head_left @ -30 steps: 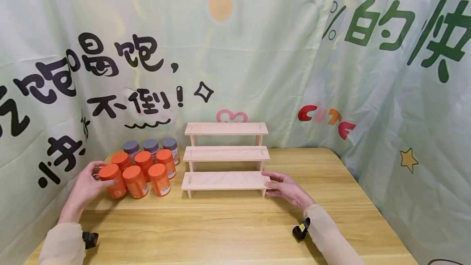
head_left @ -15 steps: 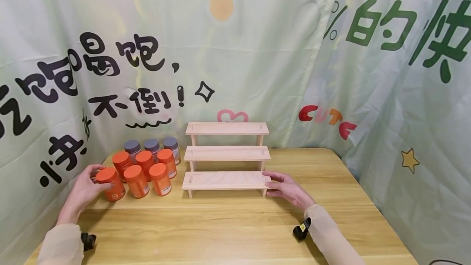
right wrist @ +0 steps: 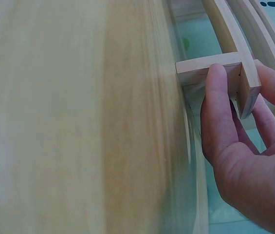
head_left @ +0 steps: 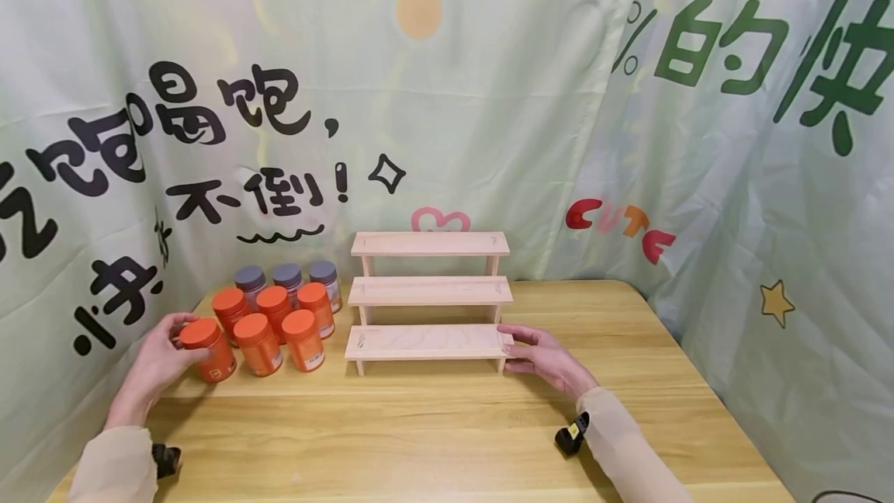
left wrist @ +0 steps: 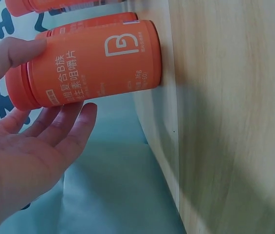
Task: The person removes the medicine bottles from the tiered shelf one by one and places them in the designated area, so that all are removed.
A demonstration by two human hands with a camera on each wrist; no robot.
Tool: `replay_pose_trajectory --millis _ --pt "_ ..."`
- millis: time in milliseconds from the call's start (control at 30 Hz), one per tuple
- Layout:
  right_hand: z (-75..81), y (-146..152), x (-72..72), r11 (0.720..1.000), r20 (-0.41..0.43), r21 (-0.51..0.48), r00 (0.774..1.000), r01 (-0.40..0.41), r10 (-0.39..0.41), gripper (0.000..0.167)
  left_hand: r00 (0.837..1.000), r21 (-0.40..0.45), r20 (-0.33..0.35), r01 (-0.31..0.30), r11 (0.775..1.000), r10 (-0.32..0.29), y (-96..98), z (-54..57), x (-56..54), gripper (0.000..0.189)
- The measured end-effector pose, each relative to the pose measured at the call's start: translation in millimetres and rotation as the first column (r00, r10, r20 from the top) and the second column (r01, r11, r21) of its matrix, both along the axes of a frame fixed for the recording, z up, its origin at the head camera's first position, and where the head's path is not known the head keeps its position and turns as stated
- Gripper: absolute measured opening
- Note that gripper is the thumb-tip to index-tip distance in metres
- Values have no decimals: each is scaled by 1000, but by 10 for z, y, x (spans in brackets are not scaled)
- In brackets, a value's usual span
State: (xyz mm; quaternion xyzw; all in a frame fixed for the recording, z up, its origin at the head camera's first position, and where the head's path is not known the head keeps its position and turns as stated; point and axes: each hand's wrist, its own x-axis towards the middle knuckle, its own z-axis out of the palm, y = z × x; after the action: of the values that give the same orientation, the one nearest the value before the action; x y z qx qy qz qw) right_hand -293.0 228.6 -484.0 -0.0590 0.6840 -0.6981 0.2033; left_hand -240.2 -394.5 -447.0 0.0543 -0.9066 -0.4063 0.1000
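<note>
My left hand holds an orange vitamin bottle at the front left corner of the bottle group. In the left wrist view the thumb lies on one side of that bottle and the fingers curl along the other, below its ridged lid. It stands upright, slightly apart from its neighbours. A three-tier wooden display rack stands at the middle of the table. My right hand grips the right end of its lowest shelf, with fingers around the board and the leg in the right wrist view.
Several other orange bottles stand close together beside the held one. Behind them is a row of bottles with purple-grey lids. Printed curtains enclose the wooden table at the back and sides.
The held vitamin bottle has shifted slightly left and nearer with my left hand, mostly in the first half second, widening the gap to its neighbours. My right hand keeps its grip on the rack.
</note>
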Motion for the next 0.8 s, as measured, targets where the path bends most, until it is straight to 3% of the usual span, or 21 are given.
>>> replay_pose_trajectory --millis 267,500,633,800 --pt "1 19 2 1000 0 5 1000 8 -8 57 1000 -33 -18 3 999 -4 46 38 -25 78" --pt "24 3 33 1000 -8 29 1000 -4 4 56 989 71 -86 -114 991 120 215 153 -39 82" --pt "43 -3 43 999 -13 46 1000 -6 7 55 969 154 -96 -212 965 228 342 234 -45 75" --pt "102 -2 37 994 -54 105 998 32 -26 51 923 253 -136 -319 913 360 601 336 -48 53"
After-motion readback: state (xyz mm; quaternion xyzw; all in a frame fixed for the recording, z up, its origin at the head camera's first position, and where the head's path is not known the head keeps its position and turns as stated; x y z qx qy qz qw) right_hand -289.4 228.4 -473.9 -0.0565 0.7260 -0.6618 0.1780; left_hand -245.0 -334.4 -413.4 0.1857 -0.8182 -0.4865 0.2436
